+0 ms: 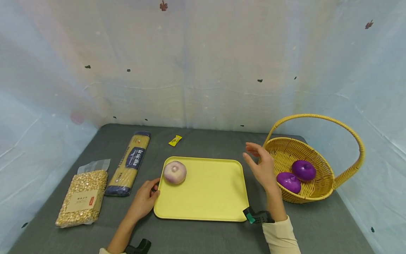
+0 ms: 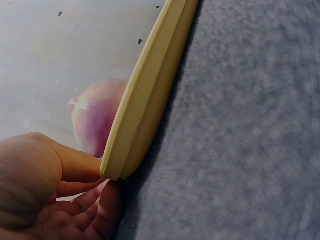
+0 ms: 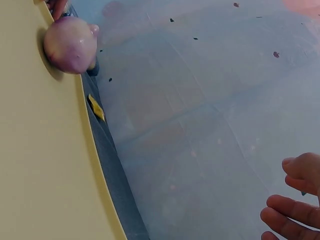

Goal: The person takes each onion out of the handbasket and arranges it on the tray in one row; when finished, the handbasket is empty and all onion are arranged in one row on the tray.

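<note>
My left hand (image 1: 145,198) grips the left edge of a yellow tray (image 1: 210,190). In the left wrist view the thumb lies on the rim and the fingers are tucked beneath it. A round purple-and-white onion (image 1: 174,172) sits in the tray's upper left part, close to that hand. My right hand (image 1: 263,167) hovers between the tray and a yellow wicker basket (image 1: 279,150), fingers loosely bent and holding nothing. Inside the basket lie two glossy purple round vegetables (image 1: 303,170), whose kind I cannot tell.
Left of the tray lie a long pack of spaghetti (image 1: 129,165) and a clear bag of pale yellow kernels (image 1: 84,195). A small yellow wrapped packet (image 1: 175,140) is behind the tray. The basket's tall handle (image 1: 317,116) arches up at the right. Pale sheeting (image 1: 196,63) hangs behind the grey table.
</note>
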`<state>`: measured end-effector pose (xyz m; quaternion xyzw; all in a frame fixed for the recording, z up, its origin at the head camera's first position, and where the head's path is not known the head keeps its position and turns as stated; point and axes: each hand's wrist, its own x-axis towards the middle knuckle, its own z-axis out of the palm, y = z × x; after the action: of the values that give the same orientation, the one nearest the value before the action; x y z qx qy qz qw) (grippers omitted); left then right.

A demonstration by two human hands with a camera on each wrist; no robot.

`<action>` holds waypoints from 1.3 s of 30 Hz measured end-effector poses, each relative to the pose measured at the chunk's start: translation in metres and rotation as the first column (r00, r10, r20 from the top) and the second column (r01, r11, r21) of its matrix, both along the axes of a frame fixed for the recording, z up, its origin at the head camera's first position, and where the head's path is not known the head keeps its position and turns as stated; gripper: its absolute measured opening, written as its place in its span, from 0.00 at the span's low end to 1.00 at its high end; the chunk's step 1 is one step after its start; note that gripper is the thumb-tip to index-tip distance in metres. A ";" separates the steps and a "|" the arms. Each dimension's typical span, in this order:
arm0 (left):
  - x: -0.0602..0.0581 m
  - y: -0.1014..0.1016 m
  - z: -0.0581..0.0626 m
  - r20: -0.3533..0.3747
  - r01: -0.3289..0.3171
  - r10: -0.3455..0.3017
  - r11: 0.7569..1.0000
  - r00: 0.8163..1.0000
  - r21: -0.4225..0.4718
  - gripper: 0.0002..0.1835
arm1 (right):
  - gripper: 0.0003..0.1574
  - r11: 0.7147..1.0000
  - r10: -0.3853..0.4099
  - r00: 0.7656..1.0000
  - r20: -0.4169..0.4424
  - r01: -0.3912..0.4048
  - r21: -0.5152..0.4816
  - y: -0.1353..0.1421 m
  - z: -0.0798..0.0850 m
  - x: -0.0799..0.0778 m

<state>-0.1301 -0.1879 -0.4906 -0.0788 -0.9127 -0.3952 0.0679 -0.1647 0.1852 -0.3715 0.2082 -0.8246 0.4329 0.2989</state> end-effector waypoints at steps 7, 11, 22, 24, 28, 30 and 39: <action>0.000 0.000 0.001 0.017 0.000 0.000 1.000 1.000 -0.006 0.20 | 0.22 0.999 -0.051 0.999 0.015 0.051 -0.012 0.012 0.003 0.003; 0.000 0.000 0.002 0.034 0.001 -0.001 1.000 0.999 -0.003 0.20 | 0.22 0.997 -0.075 0.997 0.031 0.076 -0.021 0.017 0.004 0.004; 0.001 0.001 0.003 0.042 0.002 -0.002 1.000 0.999 -0.003 0.20 | 0.21 0.989 -0.127 0.992 0.022 0.128 -0.079 0.035 0.004 0.002; 0.000 0.001 0.003 0.042 0.003 -0.002 1.000 0.999 -0.003 0.20 | 0.20 0.987 -0.137 0.990 0.020 0.138 -0.081 0.038 0.003 0.001; 0.001 0.001 0.002 0.039 0.001 -0.001 1.000 0.999 -0.001 0.20 | 0.20 0.983 -0.155 0.988 0.018 0.156 -0.092 0.045 0.004 0.001; 0.001 0.001 0.003 0.036 0.002 -0.002 1.000 0.999 -0.001 0.20 | 0.20 0.983 -0.154 0.988 0.014 0.155 -0.099 0.047 0.004 0.001; 0.001 0.002 0.006 0.010 0.008 -0.008 1.000 1.000 0.015 0.20 | 0.20 0.979 -0.174 0.984 0.030 0.176 -0.107 0.057 0.006 0.000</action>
<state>-0.1287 -0.1863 -0.4847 -0.0801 -0.9096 -0.4028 0.0622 -0.1643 0.2426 -0.3654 0.1139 -0.8176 0.4517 0.3384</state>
